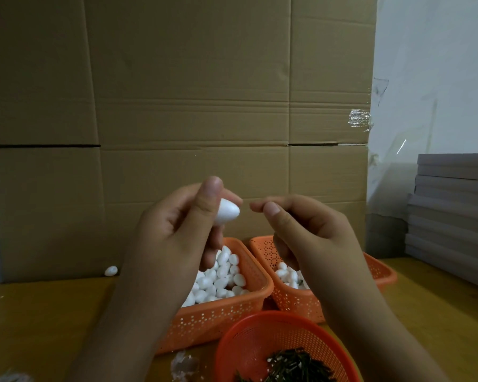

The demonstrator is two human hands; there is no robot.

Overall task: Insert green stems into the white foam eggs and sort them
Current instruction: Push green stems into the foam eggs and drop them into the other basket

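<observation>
My left hand [177, 232] holds a white foam egg [228, 211] between thumb and fingers, raised above the baskets, its narrow end pointing right. My right hand [301, 230] is close beside it with thumb and forefinger pinched together; whatever thin thing they pinch is too small to make out. Below, an orange rectangular basket [218, 318] holds several plain foam eggs [221, 277]. A second orange basket [381, 271] to its right holds several eggs, partly hidden by my right hand. A round orange basket [249, 346] at the front holds a heap of green stems [295, 365].
A large cardboard sheet [177, 92] stands upright behind the wooden table [39, 326]. One loose foam egg [111, 270] lies at its foot on the left. A stack of grey boards [453, 216] sits at the right. White scraps [182, 365] lie near the front.
</observation>
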